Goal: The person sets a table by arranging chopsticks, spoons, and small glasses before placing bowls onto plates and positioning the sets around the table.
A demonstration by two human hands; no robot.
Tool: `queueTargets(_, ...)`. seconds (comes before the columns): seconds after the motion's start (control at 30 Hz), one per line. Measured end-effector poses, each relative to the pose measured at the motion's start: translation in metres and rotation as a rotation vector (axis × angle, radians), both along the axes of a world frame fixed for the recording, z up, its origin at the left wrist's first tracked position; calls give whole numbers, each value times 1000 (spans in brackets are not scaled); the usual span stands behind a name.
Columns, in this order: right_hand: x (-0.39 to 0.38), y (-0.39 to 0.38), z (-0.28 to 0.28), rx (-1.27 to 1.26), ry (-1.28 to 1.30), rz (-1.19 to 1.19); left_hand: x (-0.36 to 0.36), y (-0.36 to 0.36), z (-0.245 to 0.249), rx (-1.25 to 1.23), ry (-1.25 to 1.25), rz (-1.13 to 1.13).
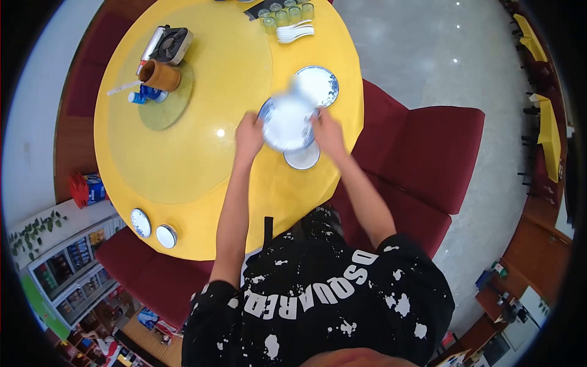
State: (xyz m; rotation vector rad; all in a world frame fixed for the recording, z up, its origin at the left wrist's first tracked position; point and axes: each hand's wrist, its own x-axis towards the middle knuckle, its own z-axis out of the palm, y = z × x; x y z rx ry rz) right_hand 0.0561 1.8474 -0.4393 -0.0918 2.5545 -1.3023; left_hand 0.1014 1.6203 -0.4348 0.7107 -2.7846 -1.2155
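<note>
Over the near right part of the round yellow table, a white plate with a blue patterned rim (pixel 288 124) is held up and smeared by motion. My left hand (pixel 249 136) is closed on its left edge, my right hand (pixel 328 129) on its right edge. Just beyond it lies another blue-rimmed plate (pixel 317 85), partly overlapped by a whitish blur. Under the near edge of the held plate, a white dish (pixel 302 158) shows in part, its far side hidden.
The yellow table (pixel 257 202) carries a glass turntable (pixel 226 79) with a portable stove (pixel 170 46) and a brown pot (pixel 160 76). Several glasses (pixel 282 18) and white spoons (pixel 296 32) stand at the far side. Dishes (pixel 166 236) sit near-left. Dark red chairs (pixel 416 153) flank the table.
</note>
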Motion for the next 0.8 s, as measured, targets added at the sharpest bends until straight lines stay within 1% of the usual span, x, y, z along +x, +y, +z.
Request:
queueTargets(0.07, -70, 22, -46, -11, 49, -9, -70, 23, -46, -78, 33, -5)
queueTargets(0.1, -94, 32, -71, -7, 79, -12, -93, 34, -64, -83, -6, -19)
queueTargets(0.17, -127, 42, -83, 118, 60, 19, -128, 53, -87, -113, -70, -15)
queueTargets(0.23, -140, 46, -85, 247, 47, 56, -142, 64, -104, -167, -149, 5)
queueTargets(0.33, -148, 48, -82, 406, -17, 101, -139, 76, -114, -219, -26, 47)
queueTargets(0.37, -145, 50, -79, 419, 1, 97, -137, 81, -107, -183, -3, 91)
queueTargets(0.47, -138, 53, -89, 385, -14, 19, -142, 62, -166, 123, -76, 135)
queueTargets(0.53, -132, 51, -113, 214, 21, -89, -143, 62, -132, 397, -129, 136)
queueTargets(0.57, -122, 50, -123, 133, 31, -131, -132, 62, -117, 540, -154, 152)
queueTargets(0.67, -74, 50, -64, -118, -433, -176, -80, 48, -101, 196, -149, -11)
queueTargets(0.7, -49, 47, -51, -139, -527, -118, -47, 45, -103, 152, -133, -33)
queueTargets(0.77, 5, 40, -50, -98, -512, 133, 21, 41, -104, 233, -222, -12)
queueTargets(0.8, 27, 32, -51, -169, -470, 237, 57, 44, -86, 337, -170, 111)
